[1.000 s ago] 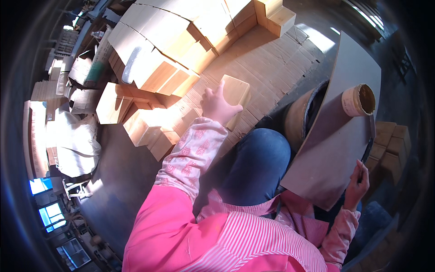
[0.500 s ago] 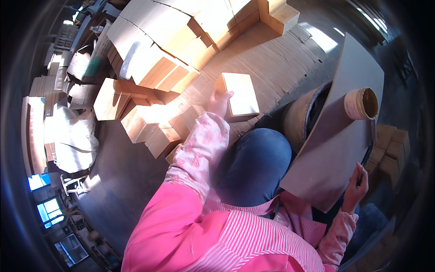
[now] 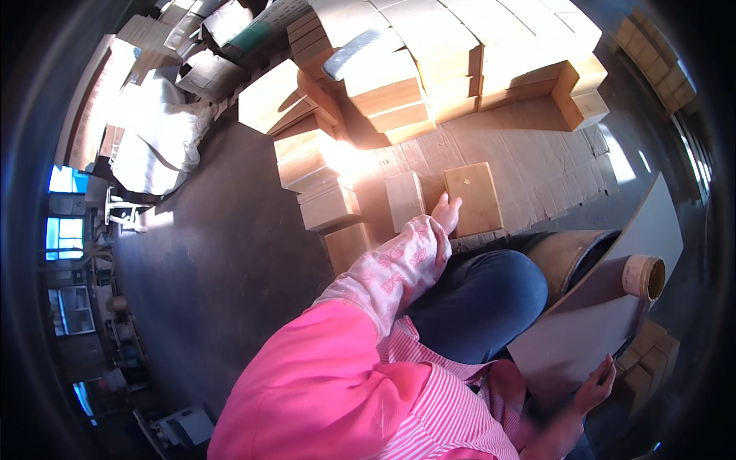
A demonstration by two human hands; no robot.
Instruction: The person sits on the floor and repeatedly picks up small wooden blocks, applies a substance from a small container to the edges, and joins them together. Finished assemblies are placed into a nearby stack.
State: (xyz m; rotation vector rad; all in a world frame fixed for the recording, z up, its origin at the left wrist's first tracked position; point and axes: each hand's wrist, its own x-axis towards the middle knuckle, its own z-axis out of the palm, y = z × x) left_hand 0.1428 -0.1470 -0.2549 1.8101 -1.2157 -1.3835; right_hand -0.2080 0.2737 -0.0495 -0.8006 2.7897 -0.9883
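A brown box stands over the flattened cardboard in the middle, a small pale mark on its upper face. My left hand grips it at its left edge, in a patterned pink-and-white sleeve; the fingers on the far side are partly hidden. Just left of that hand stands another small box. At the lower right my right hand is closed in a pinch beside the edge of a grey board. Something thin and dark shows at its fingertips, too small to name. On the board a wide tape roll stands out.
Stacked boxes line the far side of the cardboard sheets. More boxes sit to the left. Under the board is a drum-like round container, next to my knee. A white sack lies at the far left.
The view has swung left, so the scene sits further right. The box in my left hand has turned from a brightly lit face to a brown one. My right hand stays by the board.
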